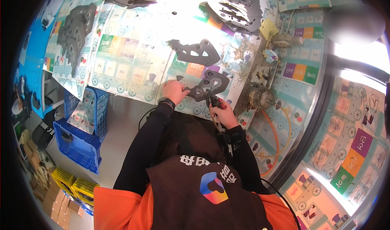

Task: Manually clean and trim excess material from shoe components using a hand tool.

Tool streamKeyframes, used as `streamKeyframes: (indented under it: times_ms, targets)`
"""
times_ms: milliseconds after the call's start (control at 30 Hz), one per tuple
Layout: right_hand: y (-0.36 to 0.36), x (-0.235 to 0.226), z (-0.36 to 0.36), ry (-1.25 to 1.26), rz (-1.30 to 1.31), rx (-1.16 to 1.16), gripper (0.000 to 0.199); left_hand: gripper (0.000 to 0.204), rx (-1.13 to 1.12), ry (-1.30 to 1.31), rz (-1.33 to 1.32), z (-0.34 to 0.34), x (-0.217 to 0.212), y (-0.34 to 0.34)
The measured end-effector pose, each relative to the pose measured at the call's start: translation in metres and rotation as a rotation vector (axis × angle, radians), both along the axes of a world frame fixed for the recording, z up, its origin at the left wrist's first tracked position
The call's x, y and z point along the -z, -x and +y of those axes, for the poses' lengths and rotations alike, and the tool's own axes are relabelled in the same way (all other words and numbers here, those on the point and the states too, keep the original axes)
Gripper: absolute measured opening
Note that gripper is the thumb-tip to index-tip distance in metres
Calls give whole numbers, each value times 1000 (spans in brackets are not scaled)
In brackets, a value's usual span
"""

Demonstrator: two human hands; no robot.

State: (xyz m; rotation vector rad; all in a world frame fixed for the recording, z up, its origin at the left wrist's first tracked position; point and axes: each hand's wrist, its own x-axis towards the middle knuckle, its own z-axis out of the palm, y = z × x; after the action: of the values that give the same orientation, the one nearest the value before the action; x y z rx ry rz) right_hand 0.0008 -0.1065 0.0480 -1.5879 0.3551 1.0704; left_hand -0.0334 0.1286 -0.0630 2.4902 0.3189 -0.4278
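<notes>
Most of the view is a big worktable (134, 63) covered in colourful printed play-mat sheets with little train and square patterns, all bent by the fisheye; it curves off to the right where glare washes out the edge; below-left is pale floor with a blue plastic crate (83, 142) holding a printed sheet, and yellow crates (75, 187) lower down, half lost in the dark rim.

Stacks of dark grey cutout pieces sit at the far left (75, 31) and along the top (237, 6), the top ones cut off by the frame; 1 loose grey piece (197, 51) lies mid-table; right of the hands there's a grubby glue-spattered patch with a round pot (260, 96) and an orange hose (276, 140) looping off it.

Left hand (175, 91) lies flat, fingers spread, pressing the edge of the grey cutout piece (211, 83) near the table's front edge; right hand (222, 112) is wrapped tight around a small handheld tool (213, 100) with a red bit, tip touching that piece; can't make out the tip itself, too small and dark.
</notes>
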Motion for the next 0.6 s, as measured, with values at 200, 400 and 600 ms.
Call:
streamKeyframes:
  times_ms: [200, 400, 600]
  targets:
    - [-1, -1, 3, -33, 5, -111, 18, 34, 17, -51, -59, 16, -7, 0]
    - [13, 8, -33, -172, -124, 93, 46, 30, -26, 220, -159, 5, 26, 23]
    - [-3, -42, -49, -106, -222, 133, 32, 15, -150, 529, -164, 109, -136, 24]
